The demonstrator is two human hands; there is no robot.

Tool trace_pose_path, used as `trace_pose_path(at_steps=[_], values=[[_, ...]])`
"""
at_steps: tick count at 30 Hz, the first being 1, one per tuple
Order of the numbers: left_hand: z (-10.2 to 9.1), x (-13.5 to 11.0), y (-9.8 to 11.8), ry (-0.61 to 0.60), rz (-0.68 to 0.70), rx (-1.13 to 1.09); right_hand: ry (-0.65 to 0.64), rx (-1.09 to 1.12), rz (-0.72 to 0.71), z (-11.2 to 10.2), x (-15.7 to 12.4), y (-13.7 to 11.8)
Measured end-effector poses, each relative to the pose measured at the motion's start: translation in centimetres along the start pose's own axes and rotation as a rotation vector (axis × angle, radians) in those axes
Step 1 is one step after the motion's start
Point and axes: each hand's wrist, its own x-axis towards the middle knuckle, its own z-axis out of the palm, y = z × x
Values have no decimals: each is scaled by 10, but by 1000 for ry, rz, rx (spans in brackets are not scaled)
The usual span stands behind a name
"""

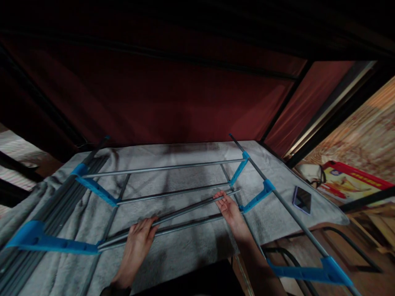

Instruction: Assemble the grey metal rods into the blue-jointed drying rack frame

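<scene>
A loose grey metal tube (pixel 187 210) slants across the front of a half-built rack. Its left part is under my left hand (pixel 139 243), whose fingers curl over it. Near the tube's right end, my right hand (pixel 227 207) pinches it between thumb and fingers. Just below runs a fixed crossbar (pixel 194 224), joined at the left to a blue plastic bracket (pixel 66 245). Behind are a middle crossbar (pixel 173 193) and a far crossbar (pixel 166 167). More blue brackets, one at the right (pixel 257 197), sit on the side poles. My left palm hides part of the tube.
Several loose tubes (pixel 69 209) lie along the left on a grey blanket (pixel 197 154). A phone (pixel 302 200) rests at the right, near a red and yellow box (pixel 358 181). Dark red panels (pixel 185 102) stand behind. Black metal legs (pixel 352 246) show at lower right.
</scene>
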Motion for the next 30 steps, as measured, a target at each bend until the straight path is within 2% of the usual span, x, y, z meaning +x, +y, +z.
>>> trace_pose_path(at_steps=[6, 12, 22, 30], values=[[-7, 0, 4, -20, 28, 26, -43, -16, -2, 2, -4, -2], [-1, 2, 2, 13, 35, 20, -50, -126, -31, 3, -6, -9], [-6, 11, 4, 11, 69, 20, -74, -190, -110, 19, 0, -20], [-6, 18, 7, 50, 67, 27, 0, -156, -76, 24, 15, -24]])
